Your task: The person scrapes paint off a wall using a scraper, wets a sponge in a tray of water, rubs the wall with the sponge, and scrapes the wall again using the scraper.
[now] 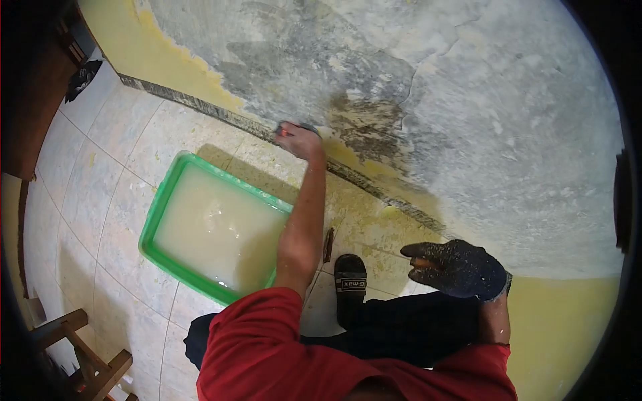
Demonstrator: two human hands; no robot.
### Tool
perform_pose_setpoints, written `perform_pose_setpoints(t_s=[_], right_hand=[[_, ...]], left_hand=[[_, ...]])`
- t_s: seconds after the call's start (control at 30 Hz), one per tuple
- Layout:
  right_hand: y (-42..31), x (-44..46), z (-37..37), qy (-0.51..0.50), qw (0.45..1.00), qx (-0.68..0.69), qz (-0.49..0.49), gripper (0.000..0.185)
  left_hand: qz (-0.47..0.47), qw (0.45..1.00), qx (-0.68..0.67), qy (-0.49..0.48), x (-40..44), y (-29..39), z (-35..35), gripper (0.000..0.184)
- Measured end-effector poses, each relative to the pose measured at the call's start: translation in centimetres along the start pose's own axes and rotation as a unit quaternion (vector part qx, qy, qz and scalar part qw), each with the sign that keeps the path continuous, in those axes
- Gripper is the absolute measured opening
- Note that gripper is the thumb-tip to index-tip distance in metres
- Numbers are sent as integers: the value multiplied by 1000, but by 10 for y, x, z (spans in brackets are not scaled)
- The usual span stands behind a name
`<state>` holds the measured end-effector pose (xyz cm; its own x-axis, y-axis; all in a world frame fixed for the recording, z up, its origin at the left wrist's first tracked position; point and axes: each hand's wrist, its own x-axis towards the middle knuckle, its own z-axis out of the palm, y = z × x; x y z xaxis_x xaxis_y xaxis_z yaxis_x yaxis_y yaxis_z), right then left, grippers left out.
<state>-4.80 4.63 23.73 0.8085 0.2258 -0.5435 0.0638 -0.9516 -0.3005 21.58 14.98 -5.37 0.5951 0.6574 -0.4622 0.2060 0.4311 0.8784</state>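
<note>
My bare left hand (300,140) reaches to the foot of the wall (321,60). Its fingers are closed round a small dark object with an orange-red part (284,132), whose kind I cannot make out. It is held at the patchy grey baseboard (227,115). My right hand (461,269), in a dark speckled glove, is over the floor near my foot. Thumb and fingers close round a brownish-orange piece (422,263), mostly hidden by the glove. Left of my left arm stands a green tub (175,271) holding cloudy pale liquid.
Yellow paint (180,57) borders the bare grey plaster, with a brown damp-looking patch (368,127) low down. A thin brown strip (328,245) lies beside my black sandal (351,284). Flakes litter the tiles (134,220). Wooden furniture (100,374) stands lower left; a black bag (83,80) lies upper left.
</note>
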Motion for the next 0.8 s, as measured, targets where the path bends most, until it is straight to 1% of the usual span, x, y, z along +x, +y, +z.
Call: perform_pose_setpoints(t_s=[0.03, 0.07, 0.1, 0.17, 0.2, 0.23, 0.27, 0.3, 0.33, 0.37, 0.4, 0.43, 0.47, 0.5, 0.53, 0.6, 0.63, 0.67, 0.73, 0.77, 0.8], right_hand=[[-1, -1, 0, 3, 1000, -1, -5, 40], [-4, -1, -1, 6, 999, 38, 4, 38], [-8, 0, -4, 8, 997, 75, 12, 37], [-20, 6, -13, 35, 992, 119, 24, 33], [-18, 11, -12, 33, 992, 116, 23, 33], [-9, 21, -6, 78, 990, 120, 3, 30], [1, 32, 0, 124, 985, 122, -17, 28], [15, 44, 8, 124, 985, 115, -15, 28], [31, 56, 17, 175, 975, 109, -86, 24], [33, 59, 17, 198, 967, 102, -122, 23], [33, 62, 16, 220, 958, 94, -158, 22], [29, 64, 12, 199, 966, 136, -91, 23], [22, 68, 10, 180, 960, 212, -21, 25], [16, 71, 8, 170, 942, 286, 51, 28], [14, 76, 9, 171, 944, 276, 52, 28], [18, 87, 16, 160, 925, 320, 126, 27], [17, 93, 18, 155, 928, 318, 120, 33], [11, 99, 19, 140, 935, 294, 139, 38], [-1, 113, 21, 127, 959, 216, 134, 38], [10, 125, 24, 128, 960, 210, 136, 38], [26, 141, 28, 99, 993, -60, 9, 35]], left_hand=[[5, 1000, -3, 2, 1, -7, 8, 46], [34, 999, 17, 17, 0, -25, 13, 46], [63, 997, 36, 33, -9, -26, 13, 46], [36, 987, 105, -114, -65, -36, -13, 47], [-11, 975, 134, -178, -88, -37, -29, 43], [-56, 955, 158, -243, -107, -36, -37, 39], [-228, 942, -21, -245, -116, -59, -33, 34], [-309, 911, -117, -247, -121, -65, -37, 31], [-391, 867, -202, -233, -127, -70, -41, 29], [-420, 837, -133, -323, -135, -52, -53, 27], [-441, 796, -62, -410, -140, -46, -62, 28], [-441, 795, -71, -411, -144, -45, -70, 28], [-446, 782, -124, -418, -149, -57, -76, 30], [-449, 766, -177, -426, -153, -57, -82, 31], [-450, 761, -186, -429, -154, -57, -90, 31], [-416, 709, -215, -527, -151, -47, -111, 24], [-421, 694, -242, -532, -149, -43, -115, 26], [-423, 688, -255, -531, -149, -34, -121, 26], [-444, 703, -260, -491, -144, -11, -128, 25], [-451, 648, -320, -524, -139, -12, -124, 34], [-452, 644, -325, -524, -135, 1, -124, 34]])
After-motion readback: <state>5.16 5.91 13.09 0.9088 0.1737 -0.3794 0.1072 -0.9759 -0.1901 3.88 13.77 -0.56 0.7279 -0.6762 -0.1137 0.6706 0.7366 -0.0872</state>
